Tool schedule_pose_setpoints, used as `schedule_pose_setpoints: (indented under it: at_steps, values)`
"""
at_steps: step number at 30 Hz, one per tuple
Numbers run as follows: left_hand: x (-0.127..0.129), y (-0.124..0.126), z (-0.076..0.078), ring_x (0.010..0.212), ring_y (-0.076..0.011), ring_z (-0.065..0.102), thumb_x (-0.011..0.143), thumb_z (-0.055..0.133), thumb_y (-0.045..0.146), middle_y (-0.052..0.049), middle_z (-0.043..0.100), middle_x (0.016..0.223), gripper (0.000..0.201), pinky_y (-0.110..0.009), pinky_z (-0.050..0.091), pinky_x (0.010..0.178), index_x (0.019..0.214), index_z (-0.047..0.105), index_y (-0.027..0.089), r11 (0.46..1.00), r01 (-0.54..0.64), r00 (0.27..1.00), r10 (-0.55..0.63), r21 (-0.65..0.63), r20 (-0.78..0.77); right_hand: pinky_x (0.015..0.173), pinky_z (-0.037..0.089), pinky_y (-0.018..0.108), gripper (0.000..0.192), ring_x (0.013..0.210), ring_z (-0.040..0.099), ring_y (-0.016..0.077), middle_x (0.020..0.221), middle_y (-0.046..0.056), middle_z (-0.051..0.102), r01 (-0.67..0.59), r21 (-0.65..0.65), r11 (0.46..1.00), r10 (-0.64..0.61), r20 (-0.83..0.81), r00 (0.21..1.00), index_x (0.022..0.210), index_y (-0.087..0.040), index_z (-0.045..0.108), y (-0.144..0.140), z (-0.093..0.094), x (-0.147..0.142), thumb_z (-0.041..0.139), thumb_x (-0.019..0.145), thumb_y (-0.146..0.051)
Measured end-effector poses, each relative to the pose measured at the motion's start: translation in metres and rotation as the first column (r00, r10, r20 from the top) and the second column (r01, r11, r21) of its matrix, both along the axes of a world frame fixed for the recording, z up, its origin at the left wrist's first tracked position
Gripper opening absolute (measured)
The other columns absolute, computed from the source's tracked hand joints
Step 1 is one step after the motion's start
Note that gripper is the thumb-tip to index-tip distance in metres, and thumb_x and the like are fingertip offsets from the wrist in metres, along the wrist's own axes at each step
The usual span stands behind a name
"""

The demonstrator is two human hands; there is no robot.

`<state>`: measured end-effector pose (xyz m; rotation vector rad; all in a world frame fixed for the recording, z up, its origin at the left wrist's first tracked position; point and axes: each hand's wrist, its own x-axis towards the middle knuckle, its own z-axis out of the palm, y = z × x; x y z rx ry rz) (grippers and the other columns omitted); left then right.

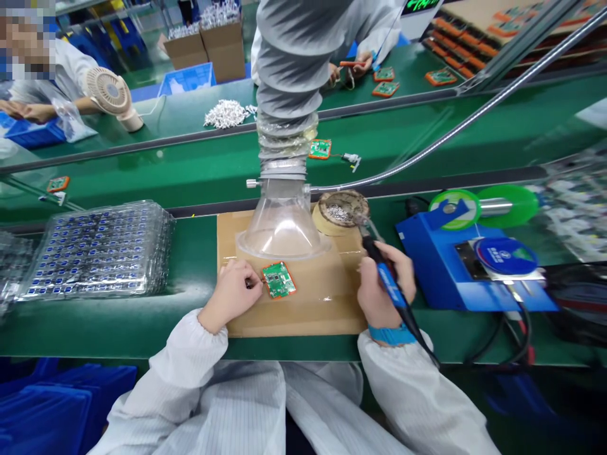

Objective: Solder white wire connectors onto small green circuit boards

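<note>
My right hand [386, 284] is wrapped round a blue and black soldering iron [389, 284]. The iron's tip reaches the rim of a round, stained container [342, 212] with silvery bits inside. My left hand [236, 292] is closed in a pinch at the left edge of a green circuit board [279, 280] with an orange border. A small dark piece shows at its fingertips, too small to name. The board lies on a brown cardboard sheet [303, 316], just in front of a clear fume hood [284, 227].
Stacked clear trays of small parts [99, 249] stand at left. On the right is a blue solder feeder [436, 265] with a green reel. A grey duct [289, 76] and a metal hose [450, 129] cross above the green conveyor [199, 167]. Co-workers sit beyond it.
</note>
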<state>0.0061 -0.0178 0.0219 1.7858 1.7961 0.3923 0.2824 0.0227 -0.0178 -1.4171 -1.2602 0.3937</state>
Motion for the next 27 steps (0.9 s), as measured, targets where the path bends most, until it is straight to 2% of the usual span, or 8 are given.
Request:
schedule_pose_setpoints:
  at_steps: [4, 7, 11, 16, 19, 21, 23, 27]
  values:
    - [-0.001, -0.001, 0.003, 0.094, -0.0248, 0.057, 0.080, 0.064, 0.013, -0.007, 0.066, 0.092, 0.010, -0.041, 0.045, 0.086, 0.071, 0.063, 0.019, 0.996, 0.074, 0.997, -0.073, 0.044, -0.023, 0.087, 0.060, 0.044, 0.038, 0.096, 0.073, 0.0249, 0.115, 0.011, 0.073, -0.009, 0.003, 1.000, 0.009, -0.029, 1.000, 0.124, -0.019, 0.066, -0.005, -0.008, -0.002, 0.068, 0.091, -0.039]
    - [-0.015, 0.008, 0.007, 0.081, -0.0206, 0.061, 0.083, 0.061, 0.018, -0.006, 0.067, 0.082, 0.011, -0.037, 0.049, 0.077, 0.071, 0.059, 0.019, 0.996, 0.021, 0.978, -0.003, -0.084, 0.209, 0.075, 0.060, 0.038, 0.033, 0.077, 0.072, 0.0192, 0.106, 0.009, 0.073, -0.003, 0.027, 1.000, 0.006, -0.112, 0.994, 0.118, -0.019, 0.068, -0.015, -0.008, -0.004, 0.068, 0.091, -0.038]
    - [-0.049, 0.034, 0.012, 0.069, -0.0173, 0.069, 0.082, 0.069, 0.037, -0.009, 0.074, 0.081, 0.023, -0.030, 0.054, 0.065, 0.077, 0.060, 0.017, 0.888, 0.035, 0.725, 0.293, -0.458, 0.624, 0.065, 0.057, 0.032, 0.026, 0.065, 0.068, 0.0153, 0.096, 0.006, 0.072, -0.022, 0.076, 0.997, 0.037, -0.198, 0.980, 0.111, -0.019, 0.069, -0.021, -0.003, -0.007, 0.068, 0.091, -0.034]
    - [-0.082, 0.103, 0.014, 0.060, -0.0173, 0.070, 0.077, 0.068, 0.026, -0.011, 0.075, 0.081, 0.016, -0.026, 0.054, 0.055, 0.081, 0.056, 0.016, 0.845, -0.292, 0.548, 0.532, -0.448, 0.645, 0.062, 0.055, 0.031, 0.025, 0.063, 0.067, 0.0153, 0.088, 0.004, 0.071, -0.058, 0.049, 0.997, 0.068, -0.226, 0.972, 0.110, -0.019, 0.068, -0.019, -0.002, -0.008, 0.068, 0.091, -0.036]
    - [-0.090, 0.154, 0.013, 0.085, -0.0214, 0.076, 0.084, 0.060, 0.023, -0.014, 0.076, 0.102, 0.013, -0.032, 0.060, 0.076, 0.095, 0.056, 0.017, 0.798, -0.538, 0.465, 0.549, -0.271, 0.694, 0.062, 0.056, 0.032, 0.028, 0.063, 0.067, 0.0155, 0.090, 0.005, 0.072, -0.059, 0.053, 0.997, 0.069, -0.216, 0.974, 0.109, -0.018, 0.068, -0.018, -0.003, -0.008, 0.069, 0.090, -0.039]
    - [-0.089, 0.172, 0.011, 0.115, -0.0240, 0.070, 0.087, 0.061, 0.023, -0.016, 0.069, 0.126, 0.024, -0.037, 0.055, 0.099, 0.110, 0.056, 0.018, 0.716, -0.694, 0.486, 0.540, -0.072, 0.687, 0.063, 0.056, 0.032, 0.028, 0.063, 0.067, 0.0158, 0.089, 0.006, 0.072, -0.048, 0.063, 0.997, 0.060, -0.213, 0.975, 0.109, -0.018, 0.068, -0.019, -0.003, -0.007, 0.069, 0.090, -0.039]
    - [-0.083, 0.166, 0.009, 0.134, -0.0253, 0.057, 0.086, 0.064, 0.022, -0.015, 0.060, 0.141, 0.036, -0.040, 0.045, 0.113, 0.121, 0.055, 0.020, 0.688, -0.709, 0.616, 0.499, 0.153, 0.610, 0.063, 0.056, 0.032, 0.029, 0.063, 0.068, 0.0160, 0.089, 0.006, 0.072, -0.037, 0.055, 0.998, 0.048, -0.211, 0.976, 0.108, -0.018, 0.068, -0.019, -0.004, -0.007, 0.070, 0.089, -0.039]
    - [-0.067, 0.083, 0.005, 0.120, -0.0238, 0.063, 0.088, 0.061, 0.020, -0.010, 0.069, 0.125, 0.021, -0.038, 0.049, 0.104, 0.108, 0.067, 0.020, 0.850, -0.326, 0.919, 0.184, 0.413, 0.349, 0.062, 0.055, 0.033, 0.029, 0.061, 0.068, 0.0174, 0.085, 0.005, 0.072, 0.002, 0.042, 0.999, 0.006, -0.191, 0.982, 0.104, -0.018, 0.070, -0.019, -0.003, -0.007, 0.071, 0.083, -0.038]
